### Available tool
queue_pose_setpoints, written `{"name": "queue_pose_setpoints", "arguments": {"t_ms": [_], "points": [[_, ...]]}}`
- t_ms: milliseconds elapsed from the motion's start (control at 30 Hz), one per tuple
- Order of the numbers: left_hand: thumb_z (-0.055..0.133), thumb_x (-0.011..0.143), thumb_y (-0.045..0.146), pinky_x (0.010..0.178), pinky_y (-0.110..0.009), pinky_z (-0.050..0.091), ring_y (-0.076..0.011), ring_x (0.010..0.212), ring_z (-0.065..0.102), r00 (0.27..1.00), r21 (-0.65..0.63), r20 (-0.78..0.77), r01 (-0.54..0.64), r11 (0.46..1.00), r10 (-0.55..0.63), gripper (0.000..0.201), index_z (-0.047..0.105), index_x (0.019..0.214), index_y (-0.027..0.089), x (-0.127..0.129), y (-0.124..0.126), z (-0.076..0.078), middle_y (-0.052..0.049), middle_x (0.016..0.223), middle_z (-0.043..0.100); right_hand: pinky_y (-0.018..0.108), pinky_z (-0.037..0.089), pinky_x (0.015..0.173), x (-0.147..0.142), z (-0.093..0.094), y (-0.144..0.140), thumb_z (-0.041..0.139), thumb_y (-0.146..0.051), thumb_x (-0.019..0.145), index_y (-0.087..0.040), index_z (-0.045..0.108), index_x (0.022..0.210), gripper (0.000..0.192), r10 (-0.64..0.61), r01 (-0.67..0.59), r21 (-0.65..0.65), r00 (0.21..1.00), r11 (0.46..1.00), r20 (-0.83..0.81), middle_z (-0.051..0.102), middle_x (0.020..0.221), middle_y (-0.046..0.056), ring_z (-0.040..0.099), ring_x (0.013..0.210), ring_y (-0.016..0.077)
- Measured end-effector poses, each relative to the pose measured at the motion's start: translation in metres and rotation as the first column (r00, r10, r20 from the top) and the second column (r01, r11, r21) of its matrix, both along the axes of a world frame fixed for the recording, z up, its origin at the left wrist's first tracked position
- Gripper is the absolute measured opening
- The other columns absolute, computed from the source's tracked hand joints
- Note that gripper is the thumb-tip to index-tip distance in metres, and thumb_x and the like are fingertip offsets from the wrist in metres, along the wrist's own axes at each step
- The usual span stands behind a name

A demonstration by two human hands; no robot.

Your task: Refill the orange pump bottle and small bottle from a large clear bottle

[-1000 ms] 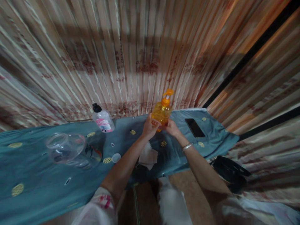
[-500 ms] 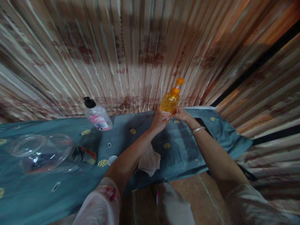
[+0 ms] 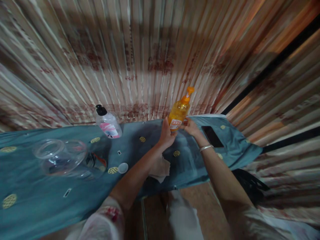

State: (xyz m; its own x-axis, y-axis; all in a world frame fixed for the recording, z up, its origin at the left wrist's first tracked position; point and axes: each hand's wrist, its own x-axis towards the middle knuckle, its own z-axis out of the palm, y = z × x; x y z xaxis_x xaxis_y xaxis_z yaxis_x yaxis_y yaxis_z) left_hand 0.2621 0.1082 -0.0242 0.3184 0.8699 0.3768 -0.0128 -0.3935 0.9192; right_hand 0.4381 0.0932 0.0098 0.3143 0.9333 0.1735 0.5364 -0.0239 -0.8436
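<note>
Now both hands, left hand [image 3: 167, 133] and right hand [image 3: 191, 126], grip the orange pump bottle [image 3: 178, 115] at the far edge of the teal-clothed surface [image 3: 37, 196], corrugated wall [image 3: 140, 56] behind, black phone [image 3: 212, 136] right.

Pump bottle [image 3: 178, 115] stands on table [image 3: 37, 196], phone [image 3: 212, 136] right, jar [image 3: 65, 160] left.
</note>
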Motion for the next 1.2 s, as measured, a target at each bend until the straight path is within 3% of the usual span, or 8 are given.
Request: {"name": "queue_pose_setpoints", "arguments": {"t_ms": [100,300,433,533,633,767,967,1200], "points": [[0.073,0.074,0.018,0.129,-0.055,0.02,-0.033,0.156,0.03,1.0,-0.022,-0.018,-0.01,1.0,0.01,0.09,0.034,0.155,0.021,-0.029,-0.021,0.001,-0.018,0.164,0.038,0.052,0.054,0.105,-0.025,-0.011,-0.036,0.075,-0.027,0.078,-0.01,0.056,0.138,0.065,-0.173,0.185,-0.034,0.96,0.982,0.219,0.07,0.131,0.024,0.068,0.122,0.0359],[0.071,0.077,0.019,0.124,-0.061,0.028,-0.0343,0.155,0.033,0.997,-0.063,-0.042,-0.06,0.996,0.058,0.084,0.037,0.154,0.022,-0.088,-0.063,0.014,-0.018,0.164,0.038,0.053,0.05,0.113,-0.111,-0.027,-0.093,0.059,-0.024,0.09,-0.009,0.05,0.146,0.059,0.075,-0.082,-0.004,0.891,0.997,0.449,0.063,0.142,0.023,0.062,0.133,0.0338],[0.07,0.079,0.019,0.121,-0.059,0.036,-0.0331,0.152,0.039,0.994,-0.073,-0.034,-0.107,0.992,0.105,0.078,0.042,0.151,0.026,-0.122,-0.094,0.024,-0.015,0.162,0.044,0.046,0.053,0.11,-0.156,-0.026,-0.098,0.065,-0.02,0.087,-0.018,0.062,0.136,0.05,0.167,-0.16,-0.055,0.866,0.986,0.471,0.071,0.132,0.017,0.068,0.124,0.0305],[0.067,0.084,0.019,0.114,-0.054,0.047,-0.0299,0.143,0.051,0.992,-0.064,-0.012,-0.13,0.99,0.129,0.068,0.046,0.148,0.029,-0.146,-0.115,0.027,-0.013,0.156,0.05,0.048,0.053,0.108,-0.175,-0.026,-0.099,0.065,-0.02,0.087,-0.016,0.063,0.133,0.046,0.187,-0.164,-0.09,0.858,0.982,0.479,0.073,0.126,0.019,0.069,0.121,0.0328],[0.066,0.087,0.025,0.107,-0.049,0.053,-0.0266,0.13,0.061,0.988,0.031,-0.033,-0.151,0.988,0.152,0.058,0.051,0.143,0.029,-0.173,-0.133,0.027,-0.013,0.149,0.055,0.053,0.052,0.106,-0.187,-0.034,-0.109,0.062,-0.023,0.09,-0.006,0.054,0.141,0.055,0.13,-0.1,-0.087,0.865,0.991,0.484,0.065,0.135,0.029,0.064,0.127,0.0379],[0.061,0.09,0.025,0.089,-0.043,0.061,-0.0235,0.109,0.069,0.971,0.158,-0.181,-0.128,0.979,0.156,0.048,0.056,0.137,0.031,-0.205,-0.151,0.025,-0.011,0.132,0.063,0.059,0.046,0.11,-0.191,-0.054,-0.132,0.062,-0.032,0.09,-0.01,0.037,0.155,0.073,-0.032,0.068,-0.053,0.863,0.996,0.505,0.048,0.155,0.028,0.049,0.143,0.0396],[0.058,0.092,0.025,0.089,-0.041,0.06,-0.0231,0.106,0.068,0.935,0.219,-0.311,-0.105,0.97,0.172,0.045,0.055,0.138,0.03,-0.239,-0.167,0.026,-0.01,0.126,0.063,0.061,0.043,0.113,-0.185,-0.07,-0.149,0.072,-0.034,0.083,-0.013,0.042,0.154,0.079,0.057,0.02,-0.14,0.849,0.99,0.526,0.047,0.157,0.026,0.046,0.145,0.0417],[0.064,0.089,0.028,0.082,-0.037,0.059,-0.0216,0.093,0.068,0.9,0.236,-0.283,-0.269,0.934,0.331,0.033,0.062,0.122,0.027,-0.282,-0.164,0.036,-0.007,0.111,0.068,0.058,0.043,0.117,-0.187,-0.084,-0.138,0.062,-0.022,0.086,-0.009,0.056,0.142,0.058,0.144,-0.105,-0.105,0.859,0.989,0.491,0.052,0.153,0.027,0.05,0.143,0.0384]]}}
